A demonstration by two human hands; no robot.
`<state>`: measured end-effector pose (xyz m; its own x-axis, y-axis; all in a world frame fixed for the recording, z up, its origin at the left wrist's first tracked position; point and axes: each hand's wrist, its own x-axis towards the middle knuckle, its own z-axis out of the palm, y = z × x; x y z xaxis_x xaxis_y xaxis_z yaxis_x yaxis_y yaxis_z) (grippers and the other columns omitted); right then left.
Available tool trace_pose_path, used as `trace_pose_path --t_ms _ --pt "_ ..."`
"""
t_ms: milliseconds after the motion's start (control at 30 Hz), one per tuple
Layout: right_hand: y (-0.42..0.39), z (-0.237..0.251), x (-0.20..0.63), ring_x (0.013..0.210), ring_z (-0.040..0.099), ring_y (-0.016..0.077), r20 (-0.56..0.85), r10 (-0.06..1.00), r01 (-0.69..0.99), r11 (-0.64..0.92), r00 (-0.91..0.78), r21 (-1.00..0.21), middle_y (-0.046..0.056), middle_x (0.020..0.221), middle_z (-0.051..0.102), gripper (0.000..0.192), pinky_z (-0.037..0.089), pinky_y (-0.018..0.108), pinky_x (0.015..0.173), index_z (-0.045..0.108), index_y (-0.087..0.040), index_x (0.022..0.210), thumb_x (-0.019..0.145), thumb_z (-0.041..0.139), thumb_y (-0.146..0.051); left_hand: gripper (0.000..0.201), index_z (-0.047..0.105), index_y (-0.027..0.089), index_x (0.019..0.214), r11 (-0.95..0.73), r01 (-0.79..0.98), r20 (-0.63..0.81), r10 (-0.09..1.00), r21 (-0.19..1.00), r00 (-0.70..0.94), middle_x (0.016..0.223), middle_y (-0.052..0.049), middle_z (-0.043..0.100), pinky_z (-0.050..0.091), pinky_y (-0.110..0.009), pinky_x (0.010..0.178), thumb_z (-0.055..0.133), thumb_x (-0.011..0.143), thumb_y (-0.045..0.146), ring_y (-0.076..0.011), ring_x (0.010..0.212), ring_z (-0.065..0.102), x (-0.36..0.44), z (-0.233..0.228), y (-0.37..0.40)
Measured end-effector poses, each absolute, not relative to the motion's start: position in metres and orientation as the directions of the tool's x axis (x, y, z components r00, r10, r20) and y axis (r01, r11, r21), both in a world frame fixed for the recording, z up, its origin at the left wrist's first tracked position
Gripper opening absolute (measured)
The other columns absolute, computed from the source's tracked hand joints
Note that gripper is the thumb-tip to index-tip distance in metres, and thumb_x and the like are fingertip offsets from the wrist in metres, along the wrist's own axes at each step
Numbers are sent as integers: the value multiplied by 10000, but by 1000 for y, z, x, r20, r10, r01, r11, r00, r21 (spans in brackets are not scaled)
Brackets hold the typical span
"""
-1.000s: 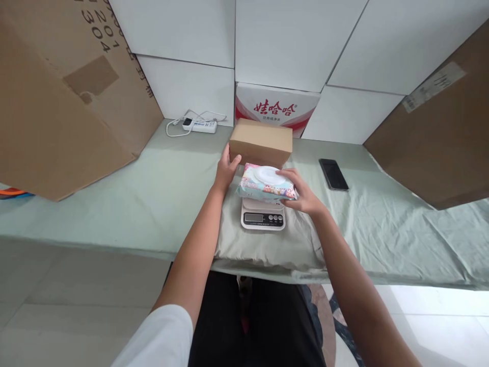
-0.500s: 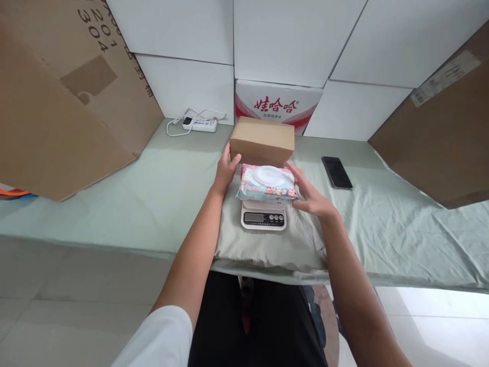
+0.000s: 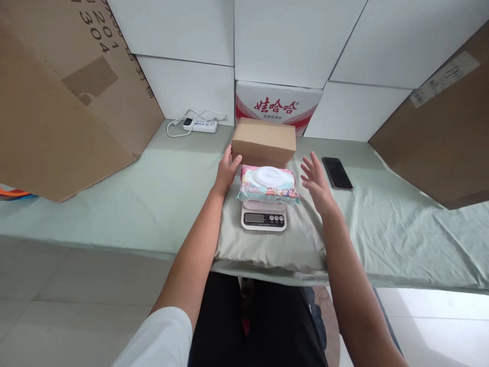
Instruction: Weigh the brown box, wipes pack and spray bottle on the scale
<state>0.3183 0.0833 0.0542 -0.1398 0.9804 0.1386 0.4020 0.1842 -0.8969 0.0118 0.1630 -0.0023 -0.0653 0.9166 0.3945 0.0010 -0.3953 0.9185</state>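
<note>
A pack of wet wipes [image 3: 267,184] with a white oval lid rests on top of a white digital kitchen scale [image 3: 264,216], hiding most of its platform. The scale's dark display and buttons face me. Just behind the wipes is a plain brown cardboard box [image 3: 263,145]. My left hand [image 3: 226,172] lies against the box's left end, fingers stretched along its side and thumb apart near the front corner. Between the wipes and a black phone [image 3: 336,173], my right hand [image 3: 316,183] is raised with fingers spread, holding nothing.
A white power strip [image 3: 199,125] with a cable lies at the back left. Large cardboard sheets stand left [image 3: 76,117] and right [image 3: 439,132]. White boxes [image 3: 280,41] and a red-and-white printed carton [image 3: 278,104] line the back. Green cloth [image 3: 153,204] covers the table.
My right hand has come off the right end of the wipes and moved right, its fingers opening out. My left hand stays at the box, which has shifted very slightly.
</note>
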Motion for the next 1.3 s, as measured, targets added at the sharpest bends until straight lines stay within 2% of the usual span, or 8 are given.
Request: trace_pose_path --t_ms 133,267,600,700,833,967,1133,1300 --pt "120 49 296 1460 550 267 43 999 276 44 -11 -960 113 1709 416 911 505 489 1130 110 -304 1725 923 484 -518 783 446 264 1611 -388 19 389 918 921 -74 1696 -91 479 337 -465 1322 645 938 611 -312 1596 419 12 -4 163" --pt "146 46 274 1308 642 232 99 995 239 103 -28 -965 72 1598 557 814 570 439 1036 152 -314 1710 964 437 -472 830 441 219 1607 -396 -4 395 916 918 -66 1695 -127 473 337 -478 1321 656 913 621 -334 1598 411 12 -3 164" --pt "156 27 271 1398 598 232 157 986 159 147 53 -976 110 1685 442 847 556 452 1090 140 -274 1707 948 369 -574 800 394 237 1637 -391 -4 391 920 920 -18 1739 -87 407 321 -426 1335 635 944 554 -293 1629 357 17 -6 165" --pt "144 32 276 1524 477 281 274 958 245 248 79 -937 105 1723 390 831 464 521 1199 259 -270 1682 953 416 -636 802 390 265 1649 -354 36 356 932 935 -72 1772 -58 343 268 -431 1355 646 948 559 -292 1662 273 13 -11 166" --pt "110 71 275 1553 431 335 503 833 430 551 -232 -715 93 1643 503 728 350 541 1284 494 -310 1574 948 572 -673 839 400 265 1649 -323 55 328 929 945 -174 1780 -67 322 242 -429 1359 675 930 597 -303 1678 216 5 -18 169" --pt "90 120 258 1422 534 419 191 694 562 689 -695 -457 116 1599 532 939 454 602 1162 396 -354 1658 837 790 -580 840 425 260 1634 -341 48 344 916 939 -205 1767 -77 352 246 -433 1354 672 921 628 -306 1672 238 4 -20 173" --pt "93 137 257 1272 595 421 -72 735 719 630 -674 -293 135 1519 541 1209 530 560 1013 119 -383 1736 772 845 -447 933 414 175 1635 -331 39 330 914 943 -234 1761 -148 346 241 -432 1352 674 892 675 -319 1672 238 4 -19 175" --pt "93 125 267 1187 600 391 -76 729 716 637 -680 -286 143 1323 606 1193 539 522 979 152 -311 1737 765 840 -383 915 435 181 1620 -348 31 345 910 937 -228 1753 -155 360 252 -436 1347 684 888 670 -320 1665 263 6 -20 175"
